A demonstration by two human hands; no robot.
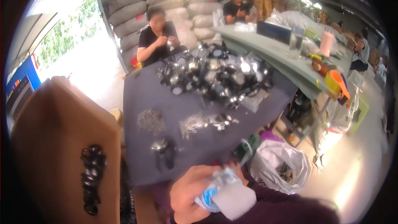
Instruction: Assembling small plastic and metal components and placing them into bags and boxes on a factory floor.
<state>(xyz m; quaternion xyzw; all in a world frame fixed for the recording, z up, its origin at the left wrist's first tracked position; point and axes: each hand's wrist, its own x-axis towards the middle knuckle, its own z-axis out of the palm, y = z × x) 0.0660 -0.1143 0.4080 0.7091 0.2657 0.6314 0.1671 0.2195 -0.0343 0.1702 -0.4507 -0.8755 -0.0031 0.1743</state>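
Low in the view, my left hand [186, 195] is closed round a crinkled blue-and-clear plastic packet [211, 188]. A soft white piece that looks like folded tissue [235, 200] sticks out of it toward me. My right hand [239, 171] is at the packet's far side, mostly hidden behind it and blurred; its dark maroon sleeve comes in from the lower right. Beyond my hands, a single black-strapped round piece like a watch [161, 145] lies on the dark cloth-covered table [145, 91]. Small heaps of thin metal pins [151, 121] lie farther back.
A heap of black and silver watch-like pieces [215, 74] covers the table's far side. An open cardboard box [54, 141] stands left, with black pieces inside. A white sack [269, 155] sits right. One person [155, 41] works opposite; another [237, 10] is behind the green table [265, 47].
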